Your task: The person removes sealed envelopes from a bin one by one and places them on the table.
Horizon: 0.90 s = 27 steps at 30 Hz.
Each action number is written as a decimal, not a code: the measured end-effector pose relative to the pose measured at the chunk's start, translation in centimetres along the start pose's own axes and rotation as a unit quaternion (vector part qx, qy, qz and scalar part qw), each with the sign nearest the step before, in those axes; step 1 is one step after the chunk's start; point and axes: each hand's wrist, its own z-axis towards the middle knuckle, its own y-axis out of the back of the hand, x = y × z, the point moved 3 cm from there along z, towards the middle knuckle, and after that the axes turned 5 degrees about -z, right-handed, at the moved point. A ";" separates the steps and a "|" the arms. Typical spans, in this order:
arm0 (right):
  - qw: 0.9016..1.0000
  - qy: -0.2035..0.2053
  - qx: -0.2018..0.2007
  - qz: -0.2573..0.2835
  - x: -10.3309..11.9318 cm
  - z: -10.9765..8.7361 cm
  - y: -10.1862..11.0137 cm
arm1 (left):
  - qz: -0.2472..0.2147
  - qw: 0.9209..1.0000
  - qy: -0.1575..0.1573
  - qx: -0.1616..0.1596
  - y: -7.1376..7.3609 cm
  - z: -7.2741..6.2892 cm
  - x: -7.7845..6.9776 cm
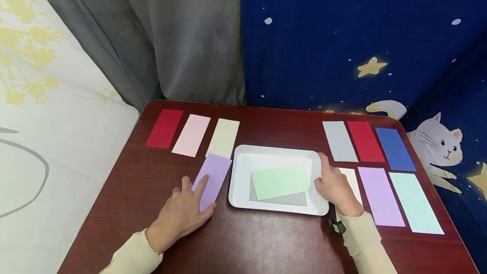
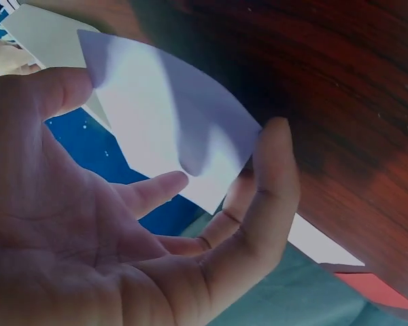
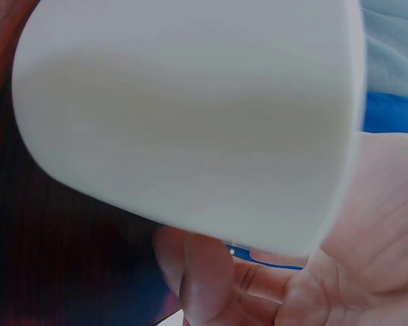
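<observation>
My left hand [image 1: 179, 214] holds a light purple card [image 1: 215, 169] by its edges, just left of a white tray [image 1: 274, 157]. In the left wrist view the card [image 2: 132, 115] bows a little between thumb and finger, with another fingertip at its face. With my right hand [image 1: 336, 185] I grip the tray's right end; in the right wrist view the tray's underside or side [image 3: 190, 170] fills much of the picture, and fingers curl at its edge. Inside the tray a light green card [image 1: 281, 181] lies askew over a grey card [image 1: 294, 201].
Left of the tray lie a red card [image 1: 165, 128], a pink card [image 1: 191, 135] and a cream card [image 1: 223, 136]. On the right are two rows of cards, including grey [image 1: 340, 141], red [image 1: 365, 141], blue [image 1: 395, 149], purple [image 1: 381, 196] and mint [image 1: 416, 203]. Curtains hang behind the table [image 1: 266, 244].
</observation>
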 end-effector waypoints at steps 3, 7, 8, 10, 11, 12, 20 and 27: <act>1.000 -0.002 0.006 0.002 0.0 0.0 0.0 | 0.003 1.000 0.007 0.008 -0.2 -0.3 -0.1; 1.000 -0.006 0.012 0.003 0.0 0.1 -0.1 | 0.011 1.000 0.010 0.008 -0.5 -0.5 -0.3; 1.000 -0.007 0.013 0.003 0.0 0.1 -0.1 | 0.013 1.000 0.011 0.007 -0.6 -0.6 -0.4; 1.000 -0.010 0.015 0.004 0.0 0.0 -0.1 | 0.015 1.000 0.011 0.004 -0.7 -0.6 -0.5; 1.000 -0.011 0.016 0.004 0.0 0.0 -0.1 | 0.016 1.000 0.011 0.003 -0.8 -0.6 -0.5; 1.000 -0.012 0.017 0.004 0.1 0.0 -0.1 | 0.017 1.000 0.012 0.003 -0.8 -0.6 -0.5; 1.000 -0.012 0.014 0.005 0.2 0.0 0.0 | 0.054 0.998 0.013 0.004 -1.4 -0.6 -1.0; 1.000 -0.016 0.018 0.005 0.1 0.0 0.0 | 0.092 0.996 0.001 -0.021 -1.8 -0.7 -1.4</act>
